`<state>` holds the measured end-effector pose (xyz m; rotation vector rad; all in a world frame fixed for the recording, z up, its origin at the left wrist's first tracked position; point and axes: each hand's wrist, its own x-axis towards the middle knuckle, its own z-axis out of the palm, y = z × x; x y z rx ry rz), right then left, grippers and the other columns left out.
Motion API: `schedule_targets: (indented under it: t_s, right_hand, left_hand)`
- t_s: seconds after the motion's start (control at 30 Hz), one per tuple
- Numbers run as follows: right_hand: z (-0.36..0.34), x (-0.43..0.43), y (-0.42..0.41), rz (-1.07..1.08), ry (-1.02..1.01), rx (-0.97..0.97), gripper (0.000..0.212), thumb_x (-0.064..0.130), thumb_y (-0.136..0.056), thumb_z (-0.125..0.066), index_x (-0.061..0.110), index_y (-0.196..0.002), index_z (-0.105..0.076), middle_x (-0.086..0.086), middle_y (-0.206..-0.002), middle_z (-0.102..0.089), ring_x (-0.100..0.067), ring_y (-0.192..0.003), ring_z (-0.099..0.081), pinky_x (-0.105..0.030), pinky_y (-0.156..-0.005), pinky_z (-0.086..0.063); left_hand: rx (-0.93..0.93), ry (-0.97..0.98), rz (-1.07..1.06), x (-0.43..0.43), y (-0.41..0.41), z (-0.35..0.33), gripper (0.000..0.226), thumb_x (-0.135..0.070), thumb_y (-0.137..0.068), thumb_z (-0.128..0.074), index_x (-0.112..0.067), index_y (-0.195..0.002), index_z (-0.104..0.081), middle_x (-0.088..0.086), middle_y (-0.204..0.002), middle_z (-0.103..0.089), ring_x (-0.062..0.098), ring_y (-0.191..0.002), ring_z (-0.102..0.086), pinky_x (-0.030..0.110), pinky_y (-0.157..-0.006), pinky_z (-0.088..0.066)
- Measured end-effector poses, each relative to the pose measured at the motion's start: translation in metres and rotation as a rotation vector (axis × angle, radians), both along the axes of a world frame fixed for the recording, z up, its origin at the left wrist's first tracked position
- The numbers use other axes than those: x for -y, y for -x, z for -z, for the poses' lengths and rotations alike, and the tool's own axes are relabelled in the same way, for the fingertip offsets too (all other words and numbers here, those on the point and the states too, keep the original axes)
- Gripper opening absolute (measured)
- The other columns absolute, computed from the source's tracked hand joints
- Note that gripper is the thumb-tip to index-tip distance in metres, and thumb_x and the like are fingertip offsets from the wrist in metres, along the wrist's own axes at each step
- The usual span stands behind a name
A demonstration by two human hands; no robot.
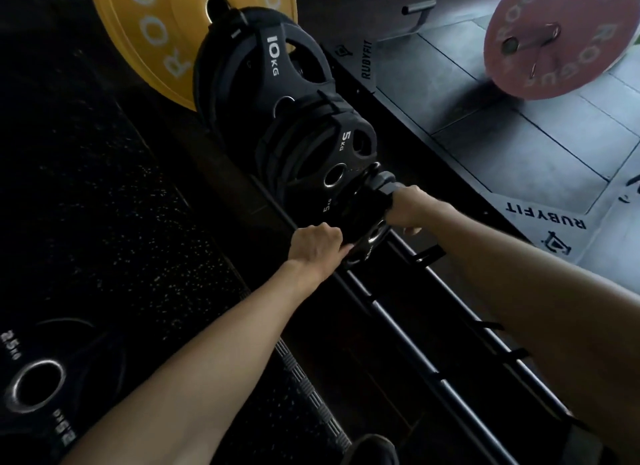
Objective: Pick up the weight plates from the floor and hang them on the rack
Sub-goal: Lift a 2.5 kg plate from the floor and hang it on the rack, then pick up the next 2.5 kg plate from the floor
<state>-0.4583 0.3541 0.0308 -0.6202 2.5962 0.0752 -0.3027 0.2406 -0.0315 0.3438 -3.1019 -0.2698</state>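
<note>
A long black floor rack (426, 322) runs from the bottom right up to the upper left. It holds a yellow bumper plate (138, 25), black 10 kg plates (270, 66) and black 5 kg plates (322, 153), standing on edge. Both my hands grip a small black plate (369, 236) upright at the rack, just in front of the 5 kg plates. My left hand (317, 248) holds its near left edge. My right hand (414, 208) holds its right edge. A black 2.5 kg plate (38, 385) lies flat on the floor at the bottom left.
Dark speckled rubber flooring (104, 205) lies left of the rack. A grey lifting platform (519, 125) marked RUBYFIT lies to the right, with a red bumper plate (557, 39) on a bar at the top right. The rack's near slots (491, 357) hold nothing.
</note>
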Motion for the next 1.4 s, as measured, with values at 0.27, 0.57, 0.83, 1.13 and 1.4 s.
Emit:
schedule_targets:
  t_s: [0.27,0.57,0.83,1.13,1.4]
  right_hand:
    - [0.004,0.041,-0.066,-0.119,-0.306,0.2,0.031,0.036,-0.089,-0.064,0.009,-0.077,-0.073,-0.001,-0.065,-0.071,-0.012,-0.045,-0.059,-0.021,-0.043,-0.047]
    - [0.003,0.186,-0.178,-0.552,-0.179,-0.051,0.042,0.059,-0.085,-0.06,0.019,-0.077,-0.062,0.003,-0.082,-0.063,-0.022,-0.082,-0.064,-0.03,-0.064,-0.044]
    - [0.079,0.285,-0.34,-0.935,-0.077,0.107,0.06,0.057,-0.098,-0.048,0.012,-0.136,-0.047,-0.015,-0.132,-0.06,-0.035,-0.118,-0.06,-0.041,-0.085,-0.046]
    - [0.13,0.322,-0.419,-0.978,0.103,-0.07,0.047,0.009,-0.095,-0.059,0.008,-0.137,-0.04,-0.016,-0.132,-0.049,-0.034,-0.114,-0.055,-0.043,-0.086,-0.052]
    - [0.145,0.336,-0.41,-1.052,0.054,-0.115,0.067,-0.012,-0.076,-0.076,0.005,-0.134,-0.046,-0.017,-0.126,-0.056,-0.032,-0.115,-0.058,-0.04,-0.096,-0.053]
  left_hand:
    - [-0.104,0.005,-0.12,0.072,-0.06,-0.013,0.044,-0.048,-0.1,-0.048,-0.016,-0.078,-0.07,0.0,-0.07,-0.069,0.023,-0.065,-0.069,0.029,-0.052,-0.038]
    - [-0.136,-0.088,-0.353,0.165,-0.185,-0.013,0.042,-0.047,-0.101,-0.041,-0.02,-0.076,-0.061,-0.001,-0.071,-0.066,0.02,-0.061,-0.064,0.033,-0.055,-0.045]
    - [0.283,-0.142,-0.799,0.247,-0.366,0.02,0.055,-0.06,-0.096,-0.036,-0.023,-0.136,-0.047,0.01,-0.133,-0.048,0.034,-0.121,-0.046,0.052,-0.093,-0.042]
    - [0.296,-0.592,-1.067,0.238,-0.463,0.069,0.048,-0.037,-0.099,-0.052,-0.01,-0.139,-0.045,0.013,-0.126,-0.057,0.031,-0.107,-0.06,0.042,-0.089,-0.051]
    - [0.097,-0.788,-1.299,0.233,-0.457,0.087,0.061,-0.037,-0.093,-0.061,-0.014,-0.145,-0.041,0.012,-0.136,-0.049,0.03,-0.117,-0.054,0.041,-0.095,-0.049]
